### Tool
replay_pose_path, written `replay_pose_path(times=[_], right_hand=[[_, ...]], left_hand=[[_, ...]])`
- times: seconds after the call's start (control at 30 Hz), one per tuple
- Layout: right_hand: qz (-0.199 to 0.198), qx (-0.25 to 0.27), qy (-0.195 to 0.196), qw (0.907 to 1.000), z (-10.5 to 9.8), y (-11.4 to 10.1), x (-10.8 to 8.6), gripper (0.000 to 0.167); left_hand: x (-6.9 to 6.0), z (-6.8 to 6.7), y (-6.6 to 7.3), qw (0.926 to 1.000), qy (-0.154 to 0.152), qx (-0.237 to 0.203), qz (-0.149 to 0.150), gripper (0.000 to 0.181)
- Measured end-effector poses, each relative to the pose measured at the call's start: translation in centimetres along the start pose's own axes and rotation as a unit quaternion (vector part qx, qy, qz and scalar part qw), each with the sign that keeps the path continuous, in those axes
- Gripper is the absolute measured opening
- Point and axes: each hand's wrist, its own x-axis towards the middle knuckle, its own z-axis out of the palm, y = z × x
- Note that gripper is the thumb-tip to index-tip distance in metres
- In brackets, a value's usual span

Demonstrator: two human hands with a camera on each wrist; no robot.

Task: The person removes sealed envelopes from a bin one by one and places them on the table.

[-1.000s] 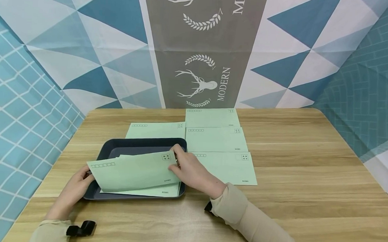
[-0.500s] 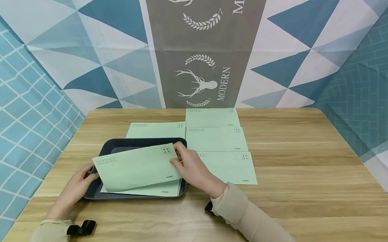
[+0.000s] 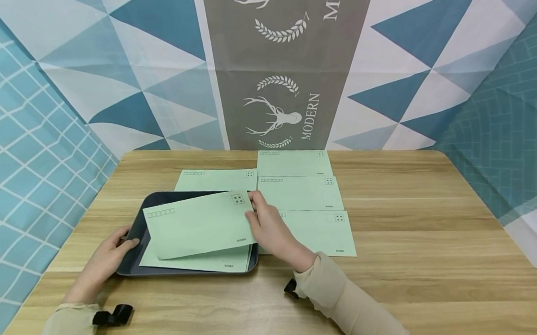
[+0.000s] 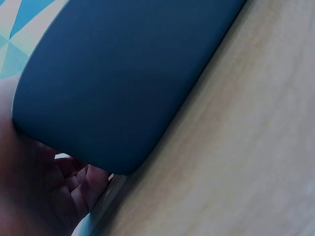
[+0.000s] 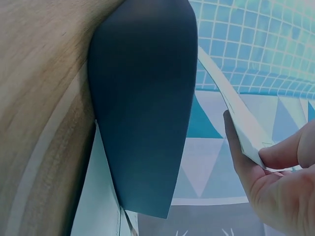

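Note:
A pale green envelope (image 3: 198,227) is raised at a tilt over the dark tray (image 3: 156,200). My right hand (image 3: 274,232) pinches it by its right end, thumb on the near face. In the right wrist view the envelope (image 5: 235,103) shows edge-on, apart from the tray's side wall (image 5: 142,108). Under it, more green envelopes (image 3: 197,263) lie in the tray. My left hand (image 3: 104,260) grips the tray's left end, thumb over the rim. From the left wrist view, its fingers (image 4: 91,184) are seen curled beside the outer wall.
Three envelopes run in a column right of the tray: a far one (image 3: 293,163), a middle one (image 3: 299,193) and a near one (image 3: 315,234). Another envelope (image 3: 216,180) lies partly hidden behind the tray. All rest on a wooden table (image 3: 409,233) with a patterned backdrop behind.
My right hand has lifted the pinched envelope up and to the right, baring more of those in the tray. The left hand stays at the tray's left end.

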Motion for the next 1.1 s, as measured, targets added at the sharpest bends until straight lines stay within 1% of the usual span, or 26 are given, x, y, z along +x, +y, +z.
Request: replay_pose_path(times=[0.07,0.27,0.33,0.47,0.53,0.6,0.67,0.73,0.8,0.87,0.93,1.0,1.1], right_hand=[[0.005,0.001,-0.001,1.0000,-0.1,0.0,0.0,0.025],[0.043,0.046,-0.001,0.9980,-0.3,0.0,0.2,0.030],[0.053,0.056,0.006,0.9970,-0.5,-0.1,0.2,0.033],[0.062,0.052,0.017,0.9966,-0.8,-0.2,0.3,0.038],[0.069,0.059,0.025,0.9956,-1.0,-0.2,0.3,0.040],[0.079,0.073,0.033,0.9936,-1.2,-0.2,0.2,0.041],[0.090,0.088,0.041,0.9911,-1.6,0.1,-0.2,0.042],[0.101,0.109,0.044,0.9880,-2.1,0.4,-0.5,0.042],[0.112,0.149,0.034,0.9820,-2.7,0.7,-0.8,0.043],[0.133,0.191,0.020,0.9723,-3.3,1.0,-1.3,0.044],[0.157,0.228,0.008,0.9607,-3.8,1.4,-1.7,0.046],[0.175,0.243,-0.001,0.9542,-4.2,1.7,-2.2,0.046],[0.184,0.239,0.006,0.9533,-4.7,2.2,-2.9,0.044]], left_hand=[[0.0,0.0,0.0,1.0000,0.000,-0.002,0.001,0.051],[-0.1,0.0,0.1,0.9998,-0.003,-0.017,0.007,0.050],[-0.1,0.0,0.1,0.9998,-0.002,-0.019,0.009,0.049],[-0.1,0.1,0.2,0.9999,0.003,-0.011,0.010,0.048],[0.0,0.1,0.1,0.9999,0.002,-0.010,0.010,0.049],[0.0,-0.1,0.1,0.9999,0.002,-0.008,0.009,0.050],[0.0,0.0,0.1,0.9999,0.004,-0.002,0.011,0.050],[0.0,0.1,0.0,0.9998,0.008,-0.001,0.015,0.049],[0.0,0.2,0.0,0.9997,0.015,0.003,0.020,0.048],[0.0,0.2,0.0,0.9995,0.019,0.002,0.025,0.048],[0.1,0.2,0.0,0.9996,0.013,-0.005,0.026,0.049],[0.0,0.1,-0.1,0.9996,0.010,-0.006,0.026,0.049],[0.0,0.0,0.0,0.9998,0.003,-0.007,0.020,0.050]])
